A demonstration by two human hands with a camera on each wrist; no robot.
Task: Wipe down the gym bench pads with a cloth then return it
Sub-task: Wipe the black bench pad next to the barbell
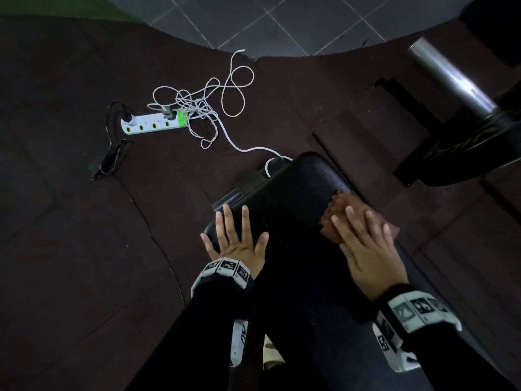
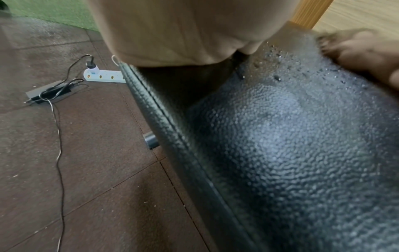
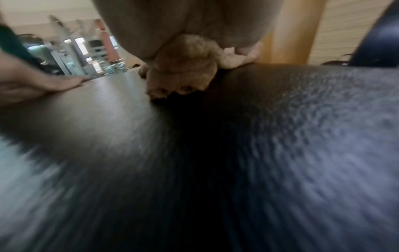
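Wiping looks underway: the right hand (image 1: pixel 366 244), fingers flat, presses the cloth (image 1: pixel 338 213) on the pad's (image 1: pixel 293 221) right edge; the left hand (image 1: pixel 234 238) rests spread on its left edge. Return remains.

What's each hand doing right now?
Left hand: open, fingers spread flat on the bench pad.
Right hand: open, straight fingers pressing the brown cloth onto the pad.

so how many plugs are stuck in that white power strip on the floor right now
2: a black plug at the power strip left end, a grey one near its green end. Tangled cords may hide more.
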